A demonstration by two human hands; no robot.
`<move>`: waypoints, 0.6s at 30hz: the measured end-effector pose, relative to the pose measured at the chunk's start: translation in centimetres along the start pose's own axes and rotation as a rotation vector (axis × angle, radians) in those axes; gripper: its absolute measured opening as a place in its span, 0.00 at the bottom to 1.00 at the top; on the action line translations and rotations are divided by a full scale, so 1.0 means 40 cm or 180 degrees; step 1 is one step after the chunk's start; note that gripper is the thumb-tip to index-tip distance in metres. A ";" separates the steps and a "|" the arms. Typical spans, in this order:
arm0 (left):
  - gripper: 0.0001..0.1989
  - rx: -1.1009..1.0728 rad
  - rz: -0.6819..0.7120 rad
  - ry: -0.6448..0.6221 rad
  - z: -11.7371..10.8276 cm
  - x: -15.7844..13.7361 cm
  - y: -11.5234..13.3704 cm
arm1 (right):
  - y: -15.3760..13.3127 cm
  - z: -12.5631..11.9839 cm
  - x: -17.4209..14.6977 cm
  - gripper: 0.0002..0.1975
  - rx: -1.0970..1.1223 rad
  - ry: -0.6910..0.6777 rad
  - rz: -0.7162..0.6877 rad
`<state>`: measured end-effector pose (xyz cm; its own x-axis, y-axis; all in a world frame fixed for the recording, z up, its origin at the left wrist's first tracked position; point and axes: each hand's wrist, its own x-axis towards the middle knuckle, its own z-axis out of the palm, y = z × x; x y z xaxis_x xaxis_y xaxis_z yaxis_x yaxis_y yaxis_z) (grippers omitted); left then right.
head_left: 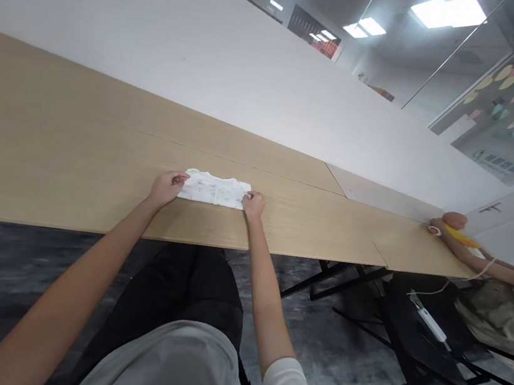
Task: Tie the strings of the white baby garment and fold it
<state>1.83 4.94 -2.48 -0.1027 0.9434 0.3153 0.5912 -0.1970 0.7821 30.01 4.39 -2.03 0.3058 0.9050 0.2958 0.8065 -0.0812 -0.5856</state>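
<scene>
A small white baby garment with a faint scattered print lies folded into a wide strip on the wooden table. Its far edge dips in a curve like a neckline. At its left end, my left hand has fingers closed on the cloth's edge. The opposite end is pinched between the thumb and fingers of my right hand. The cloth stays flat on the tabletop between both hands.
The long wooden table runs along a white wall with glass above. To the right, another person sits with arms on the table by a doll. A black chair nearby carries a white power strip with a cable.
</scene>
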 end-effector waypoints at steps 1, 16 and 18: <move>0.18 0.0026 -0.0011 0.0009 0.000 0.001 0.000 | -0.002 0.000 -0.002 0.12 -0.0013 0.0007 -0.0004; 0.18 0.0355 0.0526 -0.0216 -0.007 -0.002 0.014 | -0.007 -0.008 -0.010 0.13 -0.0098 -0.0154 -0.0168; 0.17 0.0426 0.0635 -0.0124 -0.010 -0.010 0.024 | -0.006 -0.008 -0.012 0.13 -0.0097 -0.0123 -0.0198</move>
<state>2.11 4.27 -1.65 0.0560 0.8994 0.4335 0.6976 -0.3459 0.6274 29.81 3.85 -1.80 0.2352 0.9241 0.3012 0.8386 -0.0363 -0.5436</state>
